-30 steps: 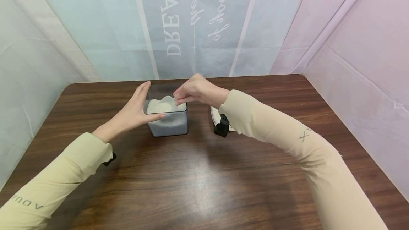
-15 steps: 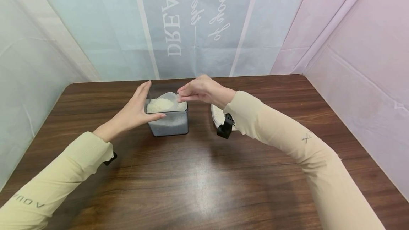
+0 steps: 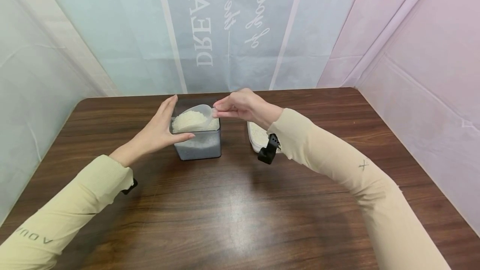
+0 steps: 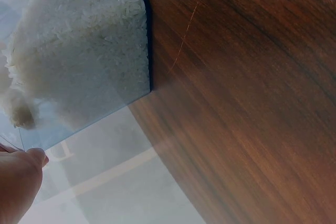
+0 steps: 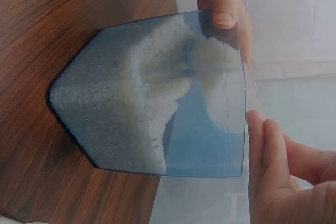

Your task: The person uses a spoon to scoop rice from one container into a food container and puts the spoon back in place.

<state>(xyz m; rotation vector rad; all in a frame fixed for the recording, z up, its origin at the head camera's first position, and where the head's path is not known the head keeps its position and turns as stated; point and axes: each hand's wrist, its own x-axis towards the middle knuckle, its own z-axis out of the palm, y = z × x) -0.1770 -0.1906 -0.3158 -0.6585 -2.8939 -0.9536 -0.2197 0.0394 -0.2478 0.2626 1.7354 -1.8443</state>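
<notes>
A clear bluish box (image 3: 200, 148) of white rice (image 4: 105, 51) stands on the table, the rice heaped unevenly inside. My left hand (image 3: 157, 130) grips it at the rim, thumb across the near side and fingers along the left side. At the right side of the opening, my right hand (image 3: 245, 105) pinches the handle end of a translucent scoop (image 3: 206, 112). The scoop's bowl carries a mound of rice at rim level. In the right wrist view the bowl shows through the box wall, and the right fingers (image 5: 275, 150) are just outside the rim.
A shallow white container (image 3: 258, 136) with pale grains sits right of the box, partly hidden under my right wrist. Dark wooden table (image 3: 225, 203) extends toward me. A printed curtain (image 3: 240, 32) hangs behind the table's far edge.
My right hand has moved up and right, lifting the scoop with its rice from the heap toward the rim. The left hand and the box have stayed in place.
</notes>
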